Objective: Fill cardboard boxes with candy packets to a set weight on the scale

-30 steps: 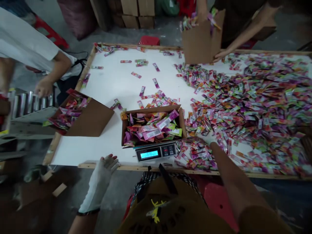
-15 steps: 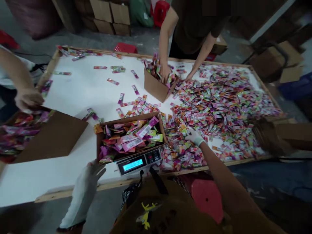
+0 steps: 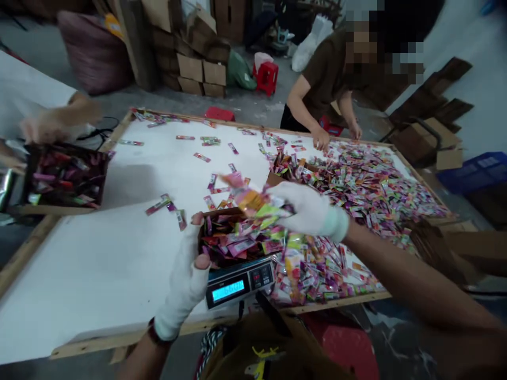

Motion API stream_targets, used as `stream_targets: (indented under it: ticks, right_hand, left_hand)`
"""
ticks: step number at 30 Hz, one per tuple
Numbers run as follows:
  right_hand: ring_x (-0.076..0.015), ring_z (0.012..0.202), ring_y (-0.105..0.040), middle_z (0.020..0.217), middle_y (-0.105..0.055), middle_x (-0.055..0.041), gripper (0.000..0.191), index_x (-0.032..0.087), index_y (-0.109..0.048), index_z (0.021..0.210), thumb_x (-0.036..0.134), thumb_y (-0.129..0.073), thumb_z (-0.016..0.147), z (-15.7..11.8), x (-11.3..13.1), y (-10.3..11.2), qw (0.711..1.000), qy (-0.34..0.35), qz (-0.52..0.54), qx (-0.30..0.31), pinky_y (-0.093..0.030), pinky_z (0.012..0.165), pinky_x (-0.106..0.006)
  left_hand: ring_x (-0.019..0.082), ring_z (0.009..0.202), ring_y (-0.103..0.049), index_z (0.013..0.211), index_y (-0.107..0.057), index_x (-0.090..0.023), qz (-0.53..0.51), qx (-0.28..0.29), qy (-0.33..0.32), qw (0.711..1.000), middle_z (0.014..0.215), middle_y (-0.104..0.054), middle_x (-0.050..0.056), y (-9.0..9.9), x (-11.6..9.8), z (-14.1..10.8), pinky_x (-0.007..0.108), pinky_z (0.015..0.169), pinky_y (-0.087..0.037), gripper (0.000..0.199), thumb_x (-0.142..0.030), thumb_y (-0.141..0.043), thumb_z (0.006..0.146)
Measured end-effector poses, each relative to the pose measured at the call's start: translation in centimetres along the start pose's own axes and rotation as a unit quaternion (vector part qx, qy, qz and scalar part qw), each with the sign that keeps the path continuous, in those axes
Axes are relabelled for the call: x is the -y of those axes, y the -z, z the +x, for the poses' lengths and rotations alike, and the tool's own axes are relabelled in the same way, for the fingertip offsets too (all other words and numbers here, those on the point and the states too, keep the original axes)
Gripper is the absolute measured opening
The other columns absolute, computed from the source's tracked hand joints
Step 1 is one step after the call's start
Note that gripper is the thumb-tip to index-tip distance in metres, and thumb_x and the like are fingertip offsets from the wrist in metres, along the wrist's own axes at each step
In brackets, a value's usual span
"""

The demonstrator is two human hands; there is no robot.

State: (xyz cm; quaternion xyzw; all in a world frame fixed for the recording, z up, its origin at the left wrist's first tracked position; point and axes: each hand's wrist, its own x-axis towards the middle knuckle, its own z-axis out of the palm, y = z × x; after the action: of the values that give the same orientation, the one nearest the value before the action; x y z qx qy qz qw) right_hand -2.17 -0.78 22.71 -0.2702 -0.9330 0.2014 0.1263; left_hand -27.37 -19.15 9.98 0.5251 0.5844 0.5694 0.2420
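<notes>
A cardboard box full of colourful packets stands on a digital scale with a lit display. My left hand, in a white fingerless glove, is at the box's left side, its thumb and fingers gripping that wall. Above the right part of the box my gloved right hand is closed round a bunch of packets, somewhat blurred. Beneath and beside it lies a large heap of loose packets on the white table.
At the left a person in white holds a filled box. Across the table another person's hands are over packets, behind a second filled box. Flat brown cardboard sits at the right edge.
My right hand has risen from the heap and moved left over the box with packets. My left hand has taken hold of the box's side. The left person's box has moved back.
</notes>
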Motion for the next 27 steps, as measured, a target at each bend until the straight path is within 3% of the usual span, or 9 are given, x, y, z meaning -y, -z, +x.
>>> stream_targets:
  ticks: [2, 5, 9, 13, 17, 20, 23, 25, 27]
  right_hand:
    - [-0.0262, 0.108, -0.068, 0.125, -0.070, -0.0087, 0.041, 0.023, -0.070, 0.132, 0.023, -0.067, 0.091, 2.3, 1.3, -4.6, 0.987, 0.053, -0.103, 0.110, -0.058, 0.090, -0.039]
    - [-0.0336, 0.115, -0.066, 0.134, -0.067, -0.0154, 0.041, 0.023, -0.065, 0.141, 0.021, -0.059, 0.100, 4.3, 1.4, -11.5, 0.932, 0.091, -0.211, 0.281, -0.059, 0.084, -0.044]
    - [-0.0382, 0.123, -0.063, 0.144, -0.062, -0.0220, 0.047, 0.018, -0.053, 0.154, 0.026, -0.043, 0.109, 5.1, 1.0, -17.5, 0.896, 0.032, -0.272, 0.349, -0.060, 0.090, -0.051]
    - [-0.0381, 0.127, -0.063, 0.149, -0.059, -0.0217, 0.060, 0.018, -0.047, 0.159, 0.030, -0.061, 0.102, 5.4, 0.9, -18.2, 0.898, 0.029, -0.273, 0.345, -0.060, 0.096, -0.051]
    - [-0.0396, 0.132, -0.062, 0.154, -0.056, -0.0198, 0.085, 0.020, -0.049, 0.161, 0.031, -0.082, 0.083, 5.1, 0.6, -14.3, 0.920, 0.032, -0.178, 0.348, -0.056, 0.107, -0.053]
    - [-0.0395, 0.145, -0.055, 0.163, -0.050, -0.0170, 0.087, 0.023, -0.052, 0.161, 0.027, -0.083, 0.080, 3.3, 0.0, -9.7, 0.955, 0.039, -0.048, 0.289, -0.049, 0.119, -0.056]
    - [-0.0286, 0.146, -0.057, 0.159, -0.058, -0.0135, 0.061, 0.023, -0.060, 0.153, 0.028, -0.070, 0.094, -0.7, -2.2, -5.7, 0.985, 0.035, 0.141, 0.090, -0.047, 0.123, -0.047]
    - [-0.0249, 0.135, -0.066, 0.149, -0.066, -0.0119, 0.050, 0.024, -0.062, 0.148, 0.035, -0.066, 0.099, -4.4, -4.9, -4.8, 0.964, -0.047, 0.254, -0.068, -0.052, 0.119, -0.045]
    - [-0.0264, 0.129, -0.069, 0.144, -0.068, -0.0132, 0.057, 0.024, -0.059, 0.146, 0.048, -0.070, 0.095, -8.8, -8.1, -6.1, 0.911, -0.182, 0.323, -0.178, -0.054, 0.115, -0.047]
  left_hand:
    - [0.037, 0.161, -0.033, 0.167, -0.041, -0.020, 0.003, -0.005, 0.012, 1.000, 0.171, -0.041, 0.018, -0.3, 0.2, -0.3, 0.050, 0.136, -0.024, 0.088, -0.077, -0.045, 0.100]
    - [0.039, 0.159, -0.037, 0.161, -0.048, -0.016, 0.105, 0.033, -0.020, 0.994, 0.164, -0.048, 0.020, -0.6, 0.0, -0.5, 0.054, 0.133, -0.029, 0.074, -0.062, -0.054, 0.103]
    - [0.036, 0.135, -0.061, 0.137, -0.067, -0.017, 0.234, 0.102, -0.098, 0.962, 0.141, -0.069, 0.018, -1.2, -0.3, 0.1, 0.059, 0.128, -0.031, 0.040, -0.039, -0.054, 0.106]
    - [0.035, 0.134, -0.063, 0.135, -0.068, -0.017, 0.262, 0.100, -0.111, 0.953, 0.138, -0.070, 0.017, -1.2, 0.0, 0.3, 0.057, 0.128, -0.032, 0.039, -0.040, -0.055, 0.106]
    - [0.033, 0.144, -0.057, 0.135, -0.070, -0.018, 0.189, 0.082, -0.094, 0.974, 0.147, -0.065, 0.016, 0.2, -0.2, 0.3, 0.051, 0.128, -0.038, 0.040, -0.041, -0.053, 0.107]
    - [0.030, 0.147, -0.054, 0.137, -0.070, -0.019, 0.124, 0.010, -0.060, 0.990, 0.153, -0.062, 0.013, 1.9, -0.5, 0.4, 0.046, 0.126, -0.043, 0.040, -0.041, -0.055, 0.107]
    - [0.029, 0.147, -0.055, 0.133, -0.073, -0.020, 0.093, -0.079, -0.029, 0.992, 0.150, -0.065, 0.012, 3.5, -0.1, -0.1, 0.047, 0.127, -0.042, 0.037, -0.041, -0.060, 0.105]
    - [0.029, 0.145, -0.057, 0.129, -0.074, -0.020, 0.063, -0.129, 0.027, 0.989, 0.144, -0.069, 0.012, 4.4, 0.7, -1.1, 0.047, 0.127, -0.043, 0.035, -0.042, -0.062, 0.105]
    - [0.030, 0.139, -0.062, 0.127, -0.075, -0.021, 0.017, -0.171, 0.109, 0.979, 0.141, -0.071, 0.011, 5.1, 1.6, -2.6, 0.048, 0.124, -0.046, 0.037, -0.047, -0.065, 0.102]
